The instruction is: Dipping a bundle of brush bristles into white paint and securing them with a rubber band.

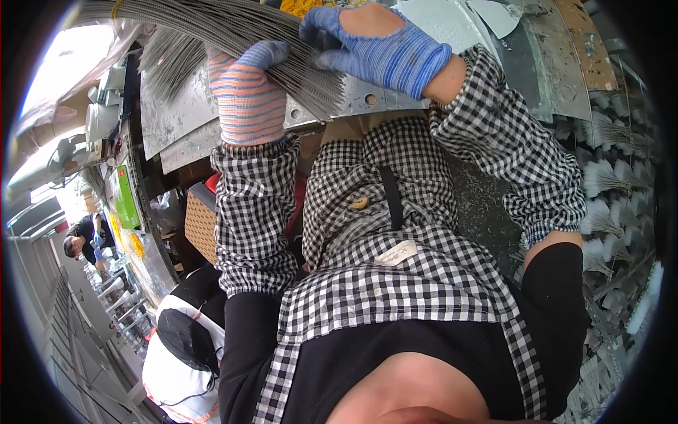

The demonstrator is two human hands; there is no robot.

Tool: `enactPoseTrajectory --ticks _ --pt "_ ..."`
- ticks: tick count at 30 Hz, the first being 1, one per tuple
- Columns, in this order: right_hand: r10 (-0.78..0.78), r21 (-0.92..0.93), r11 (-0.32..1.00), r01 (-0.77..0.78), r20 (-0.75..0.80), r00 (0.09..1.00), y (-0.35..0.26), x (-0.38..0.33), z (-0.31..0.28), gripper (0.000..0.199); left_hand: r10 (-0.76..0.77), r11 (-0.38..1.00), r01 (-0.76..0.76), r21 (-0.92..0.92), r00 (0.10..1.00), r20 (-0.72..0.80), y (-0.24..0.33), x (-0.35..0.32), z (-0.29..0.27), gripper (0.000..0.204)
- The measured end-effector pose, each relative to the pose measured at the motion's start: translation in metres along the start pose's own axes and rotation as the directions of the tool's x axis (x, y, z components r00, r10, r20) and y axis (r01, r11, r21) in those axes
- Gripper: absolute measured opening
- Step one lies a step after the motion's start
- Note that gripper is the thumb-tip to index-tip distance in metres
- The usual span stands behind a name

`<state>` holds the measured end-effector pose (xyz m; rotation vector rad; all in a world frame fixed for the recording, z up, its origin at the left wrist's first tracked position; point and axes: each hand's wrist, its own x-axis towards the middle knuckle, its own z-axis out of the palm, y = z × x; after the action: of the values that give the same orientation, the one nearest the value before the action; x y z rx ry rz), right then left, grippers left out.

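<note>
A thick bundle of thin grey twisted wires runs slantwise across the top of the view. Its loose ends fan out toward the metal-topped bench edge. My left hand, in an orange and blue striped glove, is closed around the bundle, thumb on top. From the right, my right hand in a blue striped glove has its fingers and thumb curled against the bundle near its ends. A second spread of wires lies on the bench beyond my left hand.
The bench's metal plate has round holes near its front edge. Something yellow sits behind the bundle. On the right stand many fanned clusters of wires. A person in a white top and dark cap is close on my left; another person is farther off.
</note>
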<state>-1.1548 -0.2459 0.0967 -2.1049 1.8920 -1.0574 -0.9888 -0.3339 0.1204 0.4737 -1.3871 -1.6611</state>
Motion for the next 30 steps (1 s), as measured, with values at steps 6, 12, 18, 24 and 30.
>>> enactPoseTrajectory --ticks 6,12,18,24,30 --pt "0.071 0.365 0.926 -0.102 0.096 0.993 0.004 -0.006 -0.031 0.035 -0.010 0.995 0.009 0.104 1.000 0.009 -0.009 0.012 -0.024 0.037" --pt "0.191 0.383 0.885 -0.267 0.223 0.956 0.002 -0.009 -0.042 0.038 -0.063 0.995 0.058 0.085 0.996 0.058 -0.016 0.017 -0.036 0.020" --pt "0.212 0.376 0.877 -0.299 0.257 0.943 0.008 -0.015 -0.047 0.043 -0.109 0.990 0.101 0.103 0.991 0.075 -0.007 0.015 -0.015 0.029" --pt "0.210 0.372 0.883 -0.288 0.235 0.949 0.001 -0.015 -0.049 0.042 -0.134 0.991 0.135 0.003 0.985 0.108 -0.006 0.017 -0.018 0.034" --pt "0.122 0.617 0.731 -0.291 0.302 0.946 0.013 -0.014 -0.041 0.039 -0.142 0.987 0.151 -0.064 0.982 0.129 -0.008 0.021 -0.016 0.030"
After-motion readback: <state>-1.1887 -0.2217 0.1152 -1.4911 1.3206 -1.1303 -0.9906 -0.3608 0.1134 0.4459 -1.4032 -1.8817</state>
